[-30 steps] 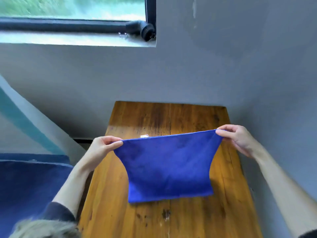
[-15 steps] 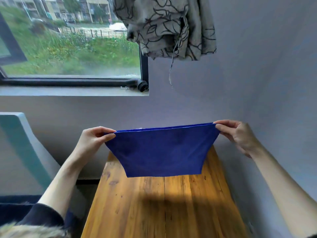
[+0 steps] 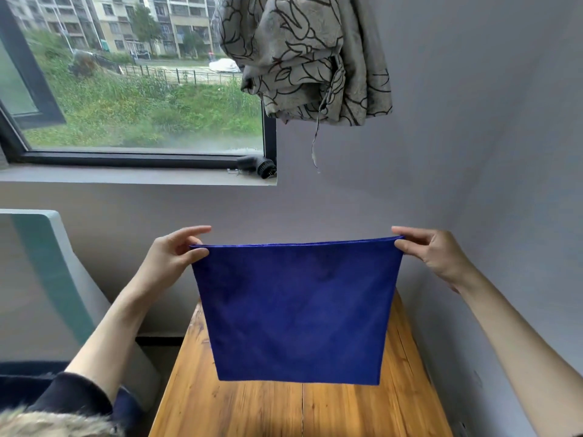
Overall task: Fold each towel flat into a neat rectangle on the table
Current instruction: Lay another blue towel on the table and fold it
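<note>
— Grey plaster wall takes up most of the view, yes? What sits against it?

— At ten o'clock, a black-framed window looking out on grass, a railing and apartment blocks. At twelve to one o'clock hangs a bunched beige curtain with black leaf outlines, a loose cord trailing below it.

— And lower down?

— A warm orange-brown wooden plank table fills six o'clock, its far end running toward the wall. At eight to nine o'clock stands a pale grey panel with a teal stripe.

— Where is the towel?

— The deep blue square cloth towel hangs dead centre, held up in the air above the table, its lower edge clear of the wood. The top edge is pulled taut and nearly level; it looks doubled along that edge.

— How is it held?

— The left hand, at nine o'clock of the towel, pinches the upper left corner between thumb and fingers, index finger stretched out above the edge. The right hand, at three o'clock, pinches the upper right corner the same way.

— Anything smaller?

— A dark navy sleeve with a fur trim at seven o'clock, and a small black cylindrical object on the sill.
</note>
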The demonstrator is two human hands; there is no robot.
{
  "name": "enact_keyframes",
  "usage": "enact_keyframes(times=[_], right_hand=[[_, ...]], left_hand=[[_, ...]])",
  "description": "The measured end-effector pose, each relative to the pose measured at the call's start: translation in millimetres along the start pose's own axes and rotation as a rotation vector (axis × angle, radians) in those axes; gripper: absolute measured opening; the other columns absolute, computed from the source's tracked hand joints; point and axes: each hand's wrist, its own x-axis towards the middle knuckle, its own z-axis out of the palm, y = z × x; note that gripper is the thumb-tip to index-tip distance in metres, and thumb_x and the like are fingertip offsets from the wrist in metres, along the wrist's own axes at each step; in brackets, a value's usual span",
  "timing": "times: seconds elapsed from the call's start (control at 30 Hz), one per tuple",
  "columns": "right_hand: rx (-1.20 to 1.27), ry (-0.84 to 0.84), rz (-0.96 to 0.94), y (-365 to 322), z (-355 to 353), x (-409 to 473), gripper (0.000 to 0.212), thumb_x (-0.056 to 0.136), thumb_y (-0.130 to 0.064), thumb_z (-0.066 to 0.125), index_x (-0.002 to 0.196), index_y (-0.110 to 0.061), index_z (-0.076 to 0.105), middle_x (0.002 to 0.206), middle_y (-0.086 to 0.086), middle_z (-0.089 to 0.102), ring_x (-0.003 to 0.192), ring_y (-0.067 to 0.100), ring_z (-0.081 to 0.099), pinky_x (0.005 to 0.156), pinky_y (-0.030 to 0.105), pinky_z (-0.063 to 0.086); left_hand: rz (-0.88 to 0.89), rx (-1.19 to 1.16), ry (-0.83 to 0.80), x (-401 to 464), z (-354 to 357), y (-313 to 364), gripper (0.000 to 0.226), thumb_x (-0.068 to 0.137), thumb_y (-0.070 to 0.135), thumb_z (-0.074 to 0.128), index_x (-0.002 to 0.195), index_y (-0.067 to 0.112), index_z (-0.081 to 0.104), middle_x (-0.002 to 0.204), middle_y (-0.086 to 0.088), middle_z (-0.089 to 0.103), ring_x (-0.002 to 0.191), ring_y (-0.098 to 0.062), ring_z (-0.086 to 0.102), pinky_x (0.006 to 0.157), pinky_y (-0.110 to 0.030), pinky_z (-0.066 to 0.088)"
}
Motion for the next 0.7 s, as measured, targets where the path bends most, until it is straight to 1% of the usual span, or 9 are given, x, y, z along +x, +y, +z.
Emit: enact_keyframes(times=[0.03,0.07,0.13,0.17,0.27,0.4,0.5,0.6,0.7], right_hand=[[-0.172,0.008,-0.018,1,2,1,0.031,0.086,-0.004,0.063,0.116,-0.007,0.064,0.106,0.001,0.067,0.096,0.011,0.064,0.086,0.015,0.046],[-0.291,0.006,-0.034,2,5,2,0.028,0.086,-0.006,0.063,0.114,-0.007,0.066,0.106,0.001,0.066,0.098,0.013,0.062,0.087,0.018,0.045],[-0.424,-0.003,-0.061,5,15,5,0.019,0.087,-0.006,0.062,0.104,-0.007,0.070,0.100,0.002,0.068,0.092,0.014,0.061,0.076,0.015,0.045],[-0.476,0.004,-0.069,6,20,8,0.015,0.087,-0.006,0.061,0.098,-0.008,0.070,0.097,0.003,0.069,0.088,0.014,0.060,0.070,0.016,0.043],[-0.563,0.072,-0.054,10,33,25,0.014,0.089,-0.007,0.055,0.095,-0.007,0.068,0.098,0.010,0.069,0.082,0.019,0.058,0.070,0.019,0.035],[-0.580,0.204,-0.037,11,38,48,0.018,0.093,-0.009,0.051,0.102,-0.002,0.065,0.104,0.016,0.068,0.098,0.031,0.058,0.077,0.026,0.037],[-0.519,0.319,-0.069,13,36,54,0.019,0.094,-0.009,0.050,0.104,-0.001,0.064,0.104,0.017,0.067,0.098,0.033,0.059,0.075,0.025,0.036],[-0.435,0.372,-0.103,23,33,47,0.017,0.093,-0.007,0.051,0.101,-0.001,0.065,0.100,0.016,0.068,0.093,0.030,0.060,0.067,0.016,0.031],[-0.391,0.328,-0.078,47,35,28,0.014,0.091,-0.007,0.054,0.097,-0.004,0.066,0.095,0.014,0.069,0.089,0.028,0.062,0.071,0.021,0.036]], left_hand=[[0.001,0.113,-0.026,2,2,-5,0.032,0.082,-0.002,0.065,0.109,0.015,0.067,0.084,-0.007,0.064,0.075,-0.013,0.060,0.077,-0.020,0.047],[0.006,0.245,-0.047,4,5,-10,0.031,0.082,-0.001,0.066,0.108,0.014,0.068,0.087,-0.008,0.064,0.079,-0.018,0.060,0.079,-0.020,0.045],[0.002,0.435,-0.074,8,12,-22,0.019,0.081,0.001,0.067,0.097,0.010,0.073,0.089,-0.006,0.064,0.084,-0.022,0.061,0.072,-0.015,0.040],[-0.013,0.478,-0.089,11,16,-27,0.015,0.081,0.001,0.067,0.092,0.009,0.073,0.089,-0.006,0.063,0.086,-0.024,0.060,0.072,-0.016,0.038],[-0.027,0.557,-0.080,25,27,-33,0.009,0.083,0.003,0.065,0.090,0.004,0.071,0.092,-0.012,0.062,0.090,-0.028,0.058,0.079,-0.025,0.038],[0.041,0.498,0.097,47,36,-25,0.010,0.085,0.004,0.063,0.091,0.002,0.071,0.092,-0.013,0.066,0.084,-0.024,0.058,0.077,-0.026,0.040],[0.070,0.370,0.187,52,41,-17,0.010,0.085,0.005,0.063,0.091,0.004,0.071,0.087,-0.005,0.068,0.078,-0.018,0.058,0.072,-0.022,0.040],[0.094,0.302,0.201,42,46,-20,0.010,0.084,0.003,0.064,0.090,0.004,0.072,0.081,-0.001,0.066,0.074,-0.021,0.060,0.063,-0.011,0.040],[0.037,0.263,0.145,16,54,-37,0.010,0.082,0.002,0.066,0.087,0.007,0.072,0.078,-0.001,0.067,0.071,-0.021,0.061,0.064,-0.008,0.041]])
